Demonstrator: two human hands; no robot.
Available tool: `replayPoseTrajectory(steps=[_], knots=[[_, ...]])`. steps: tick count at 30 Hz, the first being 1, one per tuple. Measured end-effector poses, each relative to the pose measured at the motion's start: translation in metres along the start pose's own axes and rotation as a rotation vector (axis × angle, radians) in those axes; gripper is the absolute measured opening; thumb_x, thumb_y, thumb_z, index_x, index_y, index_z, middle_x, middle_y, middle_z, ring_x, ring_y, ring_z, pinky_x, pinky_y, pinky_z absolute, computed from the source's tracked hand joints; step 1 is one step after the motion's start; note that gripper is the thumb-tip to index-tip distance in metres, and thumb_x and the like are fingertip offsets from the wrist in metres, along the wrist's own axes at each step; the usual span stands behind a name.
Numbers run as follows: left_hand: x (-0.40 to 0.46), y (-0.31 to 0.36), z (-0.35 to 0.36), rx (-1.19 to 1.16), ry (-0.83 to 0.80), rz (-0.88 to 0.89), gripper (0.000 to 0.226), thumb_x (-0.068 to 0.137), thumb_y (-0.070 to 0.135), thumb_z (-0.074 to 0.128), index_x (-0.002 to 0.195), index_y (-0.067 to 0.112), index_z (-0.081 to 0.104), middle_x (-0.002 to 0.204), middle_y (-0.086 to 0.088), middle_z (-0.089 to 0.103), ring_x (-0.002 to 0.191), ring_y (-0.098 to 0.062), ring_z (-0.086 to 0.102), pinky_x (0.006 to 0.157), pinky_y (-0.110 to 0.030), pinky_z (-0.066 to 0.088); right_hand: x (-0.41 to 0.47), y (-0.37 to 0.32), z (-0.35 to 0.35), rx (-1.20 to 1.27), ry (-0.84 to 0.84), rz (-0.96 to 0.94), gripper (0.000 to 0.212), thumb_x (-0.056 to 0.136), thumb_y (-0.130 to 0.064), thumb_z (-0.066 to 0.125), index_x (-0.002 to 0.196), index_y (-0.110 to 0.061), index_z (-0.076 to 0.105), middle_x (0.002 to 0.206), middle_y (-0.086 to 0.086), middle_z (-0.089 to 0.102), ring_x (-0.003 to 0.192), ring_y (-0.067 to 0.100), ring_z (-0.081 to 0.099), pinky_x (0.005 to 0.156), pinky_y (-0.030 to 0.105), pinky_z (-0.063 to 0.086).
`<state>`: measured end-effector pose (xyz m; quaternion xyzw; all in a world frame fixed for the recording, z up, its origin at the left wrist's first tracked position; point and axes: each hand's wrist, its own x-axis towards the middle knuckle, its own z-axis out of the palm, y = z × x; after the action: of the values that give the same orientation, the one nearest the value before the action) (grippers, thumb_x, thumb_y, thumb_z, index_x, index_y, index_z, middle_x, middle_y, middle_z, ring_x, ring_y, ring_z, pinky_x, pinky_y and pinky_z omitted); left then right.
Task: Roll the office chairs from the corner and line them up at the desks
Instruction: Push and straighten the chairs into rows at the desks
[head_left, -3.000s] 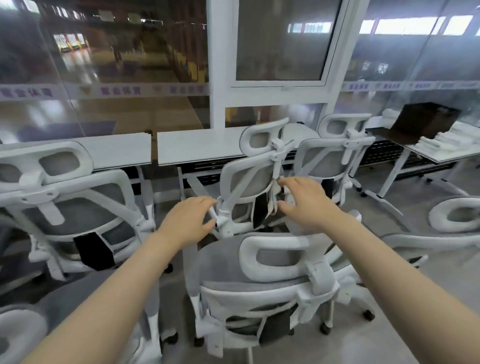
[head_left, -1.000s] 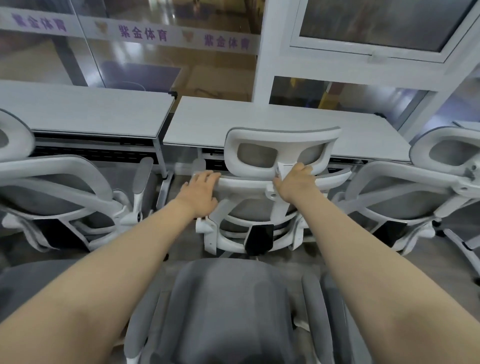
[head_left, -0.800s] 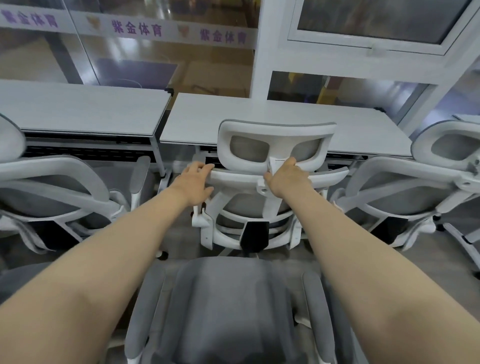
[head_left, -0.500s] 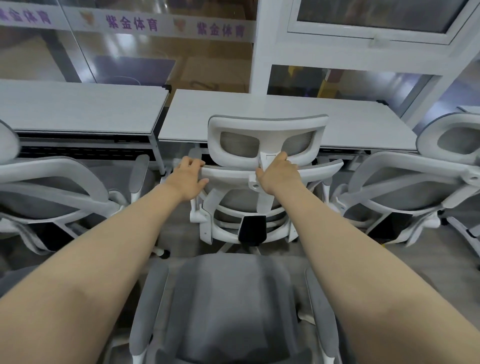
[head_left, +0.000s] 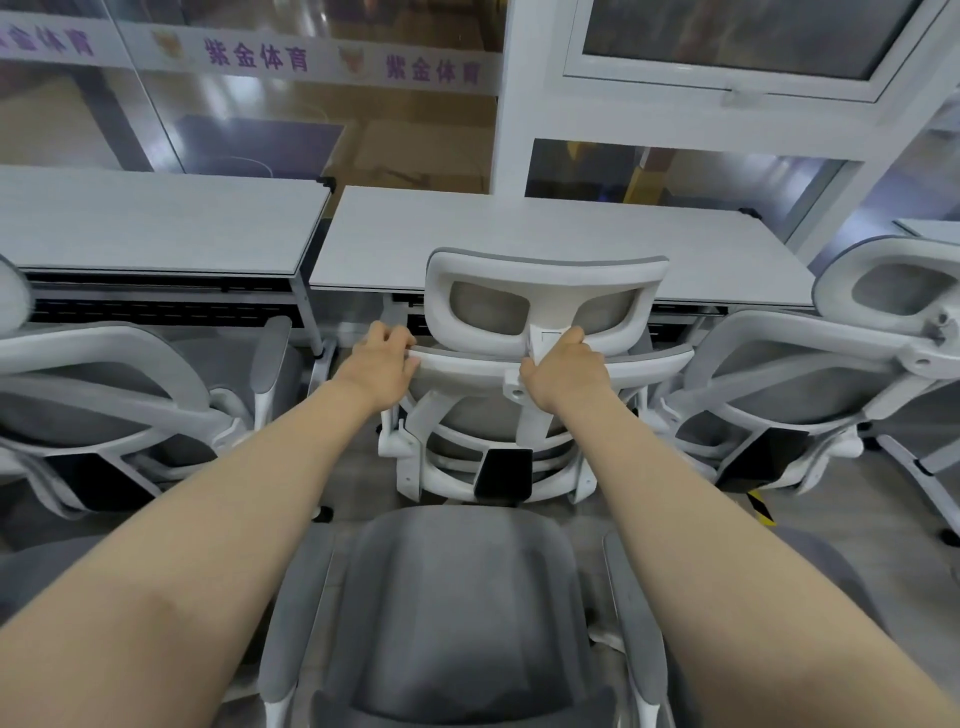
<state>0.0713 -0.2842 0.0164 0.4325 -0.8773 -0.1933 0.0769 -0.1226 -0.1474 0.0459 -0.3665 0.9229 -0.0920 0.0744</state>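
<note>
A white-framed office chair with grey mesh (head_left: 545, 291) faces the middle desk (head_left: 519, 234), its headrest level with the desk's front edge. My left hand (head_left: 382, 369) grips the left end of the chair's top back rail. My right hand (head_left: 563, 369) grips the same rail beside the headrest post. Both arms reach forward over the grey seat of a second chair (head_left: 457, 613) right below me.
A matching chair (head_left: 104, 395) stands at the left desk (head_left: 156, 218). Another chair (head_left: 831, 364) stands to the right. Glass partitions and a white window frame (head_left: 519, 104) rise behind the desks. Grey floor shows between the chairs.
Over three seconds the held chair has gone from angled and apart from the desk to square against it. In the last second it shifted slightly left and closer to the desk; both hands stayed on the rail.
</note>
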Motion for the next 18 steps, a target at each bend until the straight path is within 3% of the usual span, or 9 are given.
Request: replayPoseTrajectory(steps=[8,14,18], knots=[[-0.007,0.002,0.004,0.013,0.014,-0.019,0.035,0.098,0.031,0.043,0.128,0.014,0.043,0.132,-0.013,0.035,0.119,-0.036,0.042,0.094,-0.047,0.043,-0.006,0.001,-0.003,-0.002,-0.006,-0.028,0.065,0.095,-0.046,0.047,0.131,0.004,0.026,0.124,0.018,0.051,0.118,0.034,0.046,0.077,0.032,0.034],[-0.01,-0.001,-0.001,0.094,0.0,-0.02,0.036,0.098,0.035,0.042,0.128,0.014,0.042,0.13,-0.012,0.036,0.11,-0.036,0.047,0.084,-0.042,0.041,-0.008,-0.003,0.003,0.014,0.009,-0.061,0.062,0.095,-0.045,0.046,0.128,0.004,0.027,0.125,0.019,0.049,0.117,0.033,0.044,0.089,0.034,0.038],[-0.011,-0.011,-0.009,0.157,-0.042,-0.056,0.04,0.096,0.047,0.043,0.123,0.017,0.043,0.126,-0.011,0.037,0.107,-0.038,0.05,0.088,-0.048,0.045,-0.005,-0.018,0.012,-0.018,0.001,-0.061,0.063,0.093,-0.048,0.043,0.129,0.001,0.028,0.124,0.016,0.047,0.112,0.032,0.044,0.079,0.034,0.028]])
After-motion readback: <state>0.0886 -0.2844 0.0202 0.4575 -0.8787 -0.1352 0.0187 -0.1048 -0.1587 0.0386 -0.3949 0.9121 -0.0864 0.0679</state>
